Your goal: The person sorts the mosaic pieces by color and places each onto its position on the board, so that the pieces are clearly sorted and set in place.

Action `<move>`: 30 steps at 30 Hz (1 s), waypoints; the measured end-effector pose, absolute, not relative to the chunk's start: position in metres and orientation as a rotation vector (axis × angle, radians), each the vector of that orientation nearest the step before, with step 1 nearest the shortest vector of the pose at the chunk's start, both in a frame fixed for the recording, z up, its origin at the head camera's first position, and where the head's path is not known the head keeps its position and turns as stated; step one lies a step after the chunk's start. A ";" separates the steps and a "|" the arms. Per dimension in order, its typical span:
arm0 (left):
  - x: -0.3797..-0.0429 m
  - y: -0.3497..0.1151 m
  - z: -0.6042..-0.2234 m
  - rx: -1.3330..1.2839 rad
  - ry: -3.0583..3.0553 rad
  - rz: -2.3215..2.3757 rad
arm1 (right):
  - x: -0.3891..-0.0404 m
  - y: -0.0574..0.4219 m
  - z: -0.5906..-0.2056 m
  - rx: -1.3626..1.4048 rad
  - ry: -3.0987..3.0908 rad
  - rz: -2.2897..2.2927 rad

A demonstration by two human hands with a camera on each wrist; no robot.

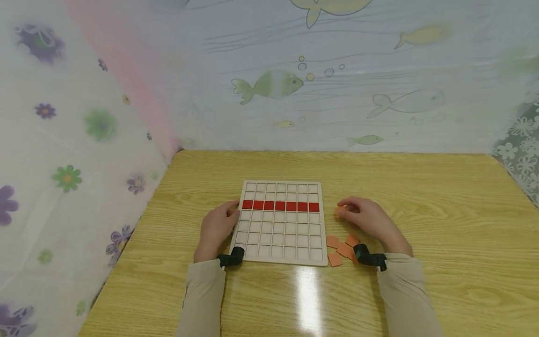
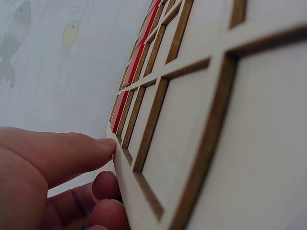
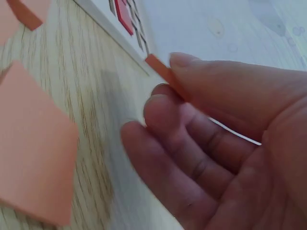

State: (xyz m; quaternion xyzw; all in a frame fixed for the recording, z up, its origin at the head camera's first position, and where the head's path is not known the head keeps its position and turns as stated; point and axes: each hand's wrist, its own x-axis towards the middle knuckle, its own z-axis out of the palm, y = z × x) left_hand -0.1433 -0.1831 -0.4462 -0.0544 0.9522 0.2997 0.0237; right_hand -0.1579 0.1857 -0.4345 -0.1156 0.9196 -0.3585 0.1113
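A pale wooden grid board lies flat on the table, with red square tiles filling its third row from the far side. My left hand holds the board's left edge; in the left wrist view the thumb tip meets the rim and the other fingers curl beside it. Right of the board, my right hand pinches an orange square tile between thumb and fingers, above the table. Several more orange tiles lie loose near the board's lower right corner, partly hidden by the wrist camera.
The wood-grain table reaches back to a wall covering printed with fish. A flowered sheet hangs at the left. Dark wrist cameras sit at both cuffs, the left one over the board's near left corner.
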 end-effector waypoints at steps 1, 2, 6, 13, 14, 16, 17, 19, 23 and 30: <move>-0.143 -0.183 -0.446 -0.166 2.948 0.925 | -0.158 0.185 -0.434 -0.334 2.711 -1.059; -0.143 -0.183 -0.446 -0.166 2.948 0.924 | -0.158 0.183 -0.434 -0.324 2.722 -1.066; -0.143 -0.183 -0.446 -0.169 2.947 0.927 | -0.159 0.178 -0.433 -0.303 2.730 -1.114; -0.143 -0.183 -0.447 -0.166 2.959 0.906 | -0.158 0.167 -0.433 -0.306 2.697 -1.181; -0.143 -0.183 -0.447 -0.165 2.960 0.906 | -0.158 0.165 -0.433 -0.310 2.692 -1.185; -0.143 -0.183 -0.446 -0.166 2.959 0.908 | -0.158 0.163 -0.433 -0.324 2.682 -1.184; -0.143 -0.183 -0.446 -0.166 2.959 0.909 | -0.158 0.161 -0.434 -0.332 2.677 -1.181; -0.143 -0.183 -0.446 -0.162 2.960 0.907 | -0.159 0.158 -0.435 -0.348 2.670 -1.177; -0.143 -0.183 -0.447 -0.152 2.966 0.894 | -0.158 0.152 -0.436 -0.386 2.680 -1.146; -0.143 -0.182 -0.446 -0.146 2.971 0.895 | -0.155 0.142 -0.436 -0.452 2.654 -1.099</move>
